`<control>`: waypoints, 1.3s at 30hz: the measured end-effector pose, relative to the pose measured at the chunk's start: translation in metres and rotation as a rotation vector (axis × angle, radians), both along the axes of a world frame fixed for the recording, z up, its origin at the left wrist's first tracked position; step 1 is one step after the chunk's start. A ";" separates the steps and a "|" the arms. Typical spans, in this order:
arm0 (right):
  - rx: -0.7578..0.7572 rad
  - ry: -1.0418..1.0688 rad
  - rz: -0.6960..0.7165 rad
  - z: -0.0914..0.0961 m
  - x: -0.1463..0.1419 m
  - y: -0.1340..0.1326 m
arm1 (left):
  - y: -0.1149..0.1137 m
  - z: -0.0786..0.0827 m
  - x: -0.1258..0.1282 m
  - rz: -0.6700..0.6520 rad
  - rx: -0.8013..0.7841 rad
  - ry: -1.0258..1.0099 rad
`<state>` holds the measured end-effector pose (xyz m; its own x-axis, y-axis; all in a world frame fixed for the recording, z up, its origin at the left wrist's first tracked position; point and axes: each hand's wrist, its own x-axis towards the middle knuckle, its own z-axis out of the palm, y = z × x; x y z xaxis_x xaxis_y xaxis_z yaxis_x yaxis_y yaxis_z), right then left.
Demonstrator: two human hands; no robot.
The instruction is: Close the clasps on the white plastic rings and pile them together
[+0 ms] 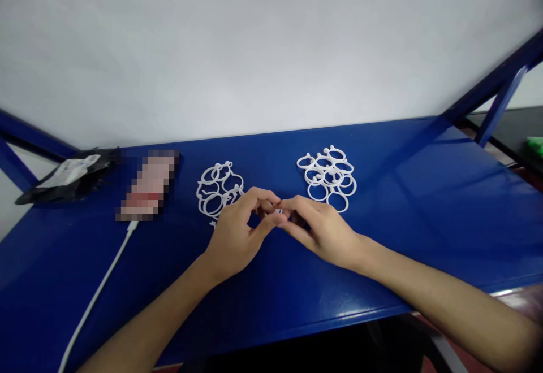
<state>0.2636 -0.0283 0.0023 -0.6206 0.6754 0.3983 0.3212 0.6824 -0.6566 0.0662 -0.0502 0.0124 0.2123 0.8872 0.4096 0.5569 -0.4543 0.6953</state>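
My left hand (237,234) and my right hand (328,229) meet fingertip to fingertip above the middle of the blue table (271,299). Both pinch a small white plastic piece (278,211); my fingers hide most of it, so its full shape does not show. Just beyond my left hand lies a loose pile of thin white plastic rings (222,192), some of them looking unclosed, partly covered by that hand. Past my right hand, several closed white rings with small knobs (333,178) lie overlapping in a cluster.
At the left, a pixelated phone-like object (148,186) has a white cable (99,291) running toward the front edge. A black plastic package (70,175) with a white label lies at the far left. Behind the table rises a pale wall (271,51); blue metal bars (500,107) flank it.
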 end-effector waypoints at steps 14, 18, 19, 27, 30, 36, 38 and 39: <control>-0.027 0.020 -0.124 -0.001 0.009 0.005 | 0.009 0.001 -0.010 -0.096 -0.027 0.159; -0.009 0.081 -0.183 0.003 0.012 0.005 | 0.006 0.004 -0.007 -0.144 -0.009 0.165; -0.004 0.102 -0.198 0.004 0.013 0.004 | 0.005 0.005 -0.006 -0.161 -0.031 0.151; 0.045 0.188 -0.251 0.007 0.014 0.002 | 0.003 0.003 -0.004 -0.129 0.016 0.071; 0.065 0.135 -0.262 0.007 0.014 0.003 | 0.007 0.000 -0.007 -0.052 0.113 0.081; 0.042 0.117 -0.200 0.011 0.015 0.004 | 0.013 -0.003 -0.010 -0.076 0.374 0.172; 0.038 0.082 -0.158 0.011 0.015 0.005 | 0.013 -0.004 -0.010 -0.107 0.433 0.211; 0.041 0.060 -0.134 0.010 0.015 0.006 | 0.013 -0.004 -0.010 -0.117 0.451 0.238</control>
<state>0.2789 -0.0225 0.0126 -0.5001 0.7332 0.4607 0.3726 0.6625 -0.6498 0.0563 -0.0376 0.0080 0.4335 0.5986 0.6736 0.6031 -0.7481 0.2767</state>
